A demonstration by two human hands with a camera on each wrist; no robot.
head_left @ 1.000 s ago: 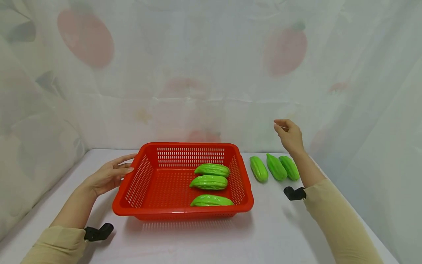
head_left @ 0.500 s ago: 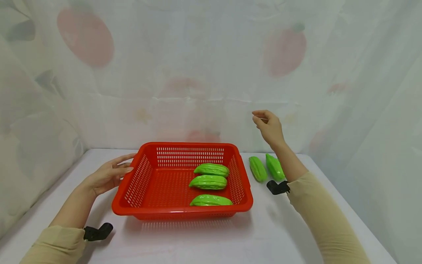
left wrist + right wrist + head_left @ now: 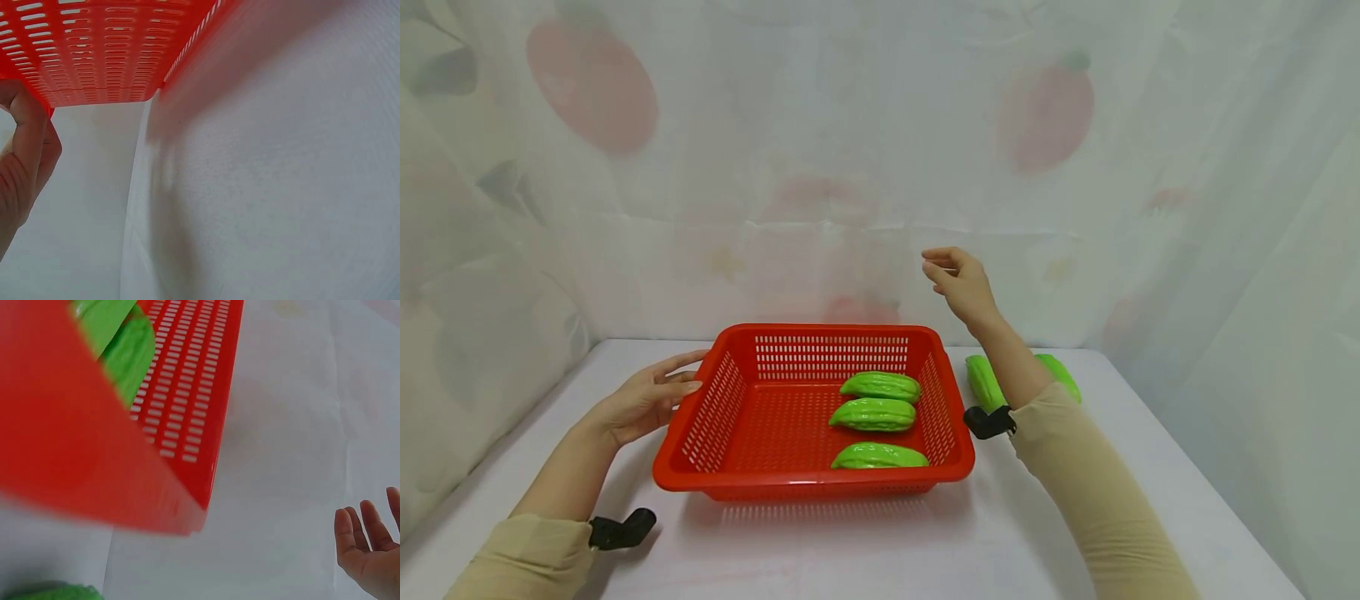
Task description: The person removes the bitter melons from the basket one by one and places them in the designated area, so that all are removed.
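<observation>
A red plastic basket (image 3: 812, 479) with slotted walls stands on the white table, and several green bitter melons are about. Inside its right half lie three of them, among them the middle bitter melon (image 3: 874, 414). My left hand (image 3: 643, 398) grips the basket's left rim, fingers curled at the edge; the left wrist view shows the hand (image 3: 25, 156) against the slotted wall. My right hand (image 3: 964, 287) is raised beyond the basket's back right corner, holding nothing. In the right wrist view that hand (image 3: 372, 550) has its fingers spread loosely.
Right of the basket, a bitter melon (image 3: 985, 382) and another bitter melon (image 3: 1058, 375) lie on the table (image 3: 820, 558), partly behind the right forearm. A white curtain (image 3: 850, 125) with faded fruit prints hangs behind and at both sides.
My right hand has moved left, from above the loose bitter melons toward the basket's back right corner, its forearm now covering one of them. The left hand and basket have stayed in place.
</observation>
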